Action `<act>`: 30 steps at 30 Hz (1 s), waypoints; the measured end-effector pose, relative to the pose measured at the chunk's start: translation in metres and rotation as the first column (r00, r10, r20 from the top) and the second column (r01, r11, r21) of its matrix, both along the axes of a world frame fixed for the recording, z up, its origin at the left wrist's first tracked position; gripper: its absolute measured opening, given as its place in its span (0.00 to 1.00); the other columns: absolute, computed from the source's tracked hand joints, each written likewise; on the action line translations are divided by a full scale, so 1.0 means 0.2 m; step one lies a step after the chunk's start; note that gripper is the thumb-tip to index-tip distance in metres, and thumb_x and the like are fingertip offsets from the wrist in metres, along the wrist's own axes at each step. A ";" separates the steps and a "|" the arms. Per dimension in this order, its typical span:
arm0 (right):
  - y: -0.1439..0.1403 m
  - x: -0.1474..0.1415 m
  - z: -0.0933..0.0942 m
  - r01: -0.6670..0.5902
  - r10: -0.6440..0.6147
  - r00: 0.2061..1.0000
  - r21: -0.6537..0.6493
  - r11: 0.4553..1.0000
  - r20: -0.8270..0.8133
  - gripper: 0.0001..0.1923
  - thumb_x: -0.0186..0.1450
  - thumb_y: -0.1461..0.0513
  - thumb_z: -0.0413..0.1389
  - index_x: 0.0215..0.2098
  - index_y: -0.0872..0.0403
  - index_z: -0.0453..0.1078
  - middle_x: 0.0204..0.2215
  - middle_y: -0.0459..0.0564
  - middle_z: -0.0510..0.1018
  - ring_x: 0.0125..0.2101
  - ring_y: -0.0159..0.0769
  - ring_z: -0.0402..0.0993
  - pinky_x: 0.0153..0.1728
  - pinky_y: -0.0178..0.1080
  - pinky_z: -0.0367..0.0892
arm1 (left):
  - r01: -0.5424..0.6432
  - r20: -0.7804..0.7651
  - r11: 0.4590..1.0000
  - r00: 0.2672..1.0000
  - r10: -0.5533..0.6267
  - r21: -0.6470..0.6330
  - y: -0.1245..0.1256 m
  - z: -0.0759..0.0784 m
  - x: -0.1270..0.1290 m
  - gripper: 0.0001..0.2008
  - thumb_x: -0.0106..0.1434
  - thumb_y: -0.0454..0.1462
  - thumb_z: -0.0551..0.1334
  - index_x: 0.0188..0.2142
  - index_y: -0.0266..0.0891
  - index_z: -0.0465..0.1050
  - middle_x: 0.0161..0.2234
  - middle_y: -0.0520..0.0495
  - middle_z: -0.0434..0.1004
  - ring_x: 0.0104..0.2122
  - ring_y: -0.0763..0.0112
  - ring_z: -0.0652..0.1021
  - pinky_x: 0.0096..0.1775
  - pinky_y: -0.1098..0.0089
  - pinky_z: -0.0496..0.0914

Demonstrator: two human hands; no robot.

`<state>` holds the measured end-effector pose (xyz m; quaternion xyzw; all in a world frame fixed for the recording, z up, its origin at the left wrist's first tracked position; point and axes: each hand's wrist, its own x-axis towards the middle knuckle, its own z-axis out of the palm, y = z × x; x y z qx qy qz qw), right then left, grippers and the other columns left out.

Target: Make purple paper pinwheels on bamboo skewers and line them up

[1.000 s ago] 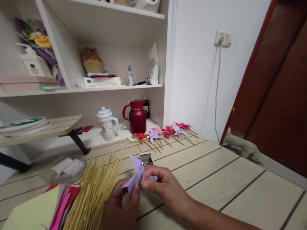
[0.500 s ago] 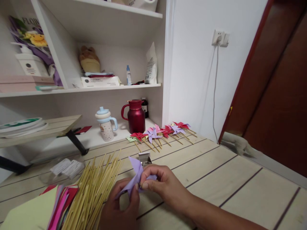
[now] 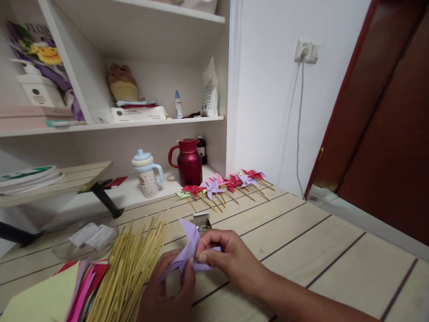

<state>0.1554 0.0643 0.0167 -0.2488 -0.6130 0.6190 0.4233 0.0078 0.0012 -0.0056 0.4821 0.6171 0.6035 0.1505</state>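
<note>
Left hand point(image 3: 167, 297): wrist cut off by bottom edge, fingers partly hidden behind the lilac paper point(image 3: 187, 250). Coloured paper stack point(image 3: 50, 295), lower left, runs out of frame. Small metal object point(image 3: 203, 221) behind the paper, partly hidden; unidentifiable. Shelf box labels point(image 3: 137, 114) too small to read.

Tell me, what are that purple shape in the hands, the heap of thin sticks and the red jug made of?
The purple shape looks like thin matte paper, creased into sharp folds. The sticks seem to be bamboo or wood: pale yellow, dull, straight. The red jug has a smooth sheen, perhaps coated metal; it could be plastic.
</note>
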 end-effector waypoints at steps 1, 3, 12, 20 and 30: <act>0.00 0.00 0.00 0.005 -0.005 1.000 -0.006 1.000 -0.002 0.01 0.55 0.64 0.63 0.27 0.55 0.77 0.23 0.42 0.74 0.26 0.30 0.66 0.32 0.34 0.61 | -0.001 -0.009 1.000 1.000 0.001 0.000 0.00 0.00 0.00 0.08 0.52 0.44 0.67 0.30 0.46 0.81 0.32 0.50 0.85 0.36 0.61 0.82 0.40 0.69 0.75; 0.00 -0.01 0.00 0.018 -0.018 1.000 -0.019 1.000 -0.006 0.02 0.54 0.64 0.63 0.27 0.55 0.77 0.23 0.42 0.74 0.26 0.30 0.66 0.32 0.34 0.61 | 0.002 -0.013 1.000 1.000 -0.002 0.001 0.00 0.00 0.00 0.08 0.51 0.45 0.67 0.30 0.46 0.81 0.32 0.50 0.85 0.36 0.61 0.83 0.39 0.69 0.75; -0.04 -0.03 0.01 0.073 -0.076 0.997 -0.065 0.995 -0.034 0.02 0.53 0.65 0.62 0.26 0.56 0.75 0.23 0.42 0.74 0.26 0.29 0.66 0.30 0.32 0.60 | 0.038 -0.059 0.993 0.998 -0.031 0.108 0.02 -0.02 -0.02 0.06 0.53 0.42 0.67 0.30 0.46 0.81 0.30 0.51 0.85 0.33 0.65 0.83 0.37 0.72 0.76; -0.07 -0.04 0.00 0.168 -0.168 0.986 0.014 0.986 -0.003 0.03 0.54 0.68 0.59 0.26 0.55 0.75 0.23 0.42 0.73 0.27 0.30 0.66 0.31 0.32 0.61 | -0.027 -0.119 0.981 0.992 0.050 0.193 0.02 -0.03 -0.01 0.03 0.54 0.40 0.67 0.27 0.47 0.80 0.29 0.53 0.84 0.31 0.69 0.82 0.35 0.76 0.75; -0.07 -0.08 0.00 0.244 -0.244 0.970 0.001 0.970 -0.008 0.01 0.55 0.65 0.61 0.27 0.56 0.74 0.23 0.43 0.73 0.27 0.31 0.65 0.30 0.33 0.61 | -0.050 -0.204 0.966 0.973 0.104 0.253 0.00 0.00 0.01 0.04 0.53 0.38 0.66 0.24 0.49 0.78 0.28 0.55 0.83 0.29 0.69 0.82 0.37 0.73 0.76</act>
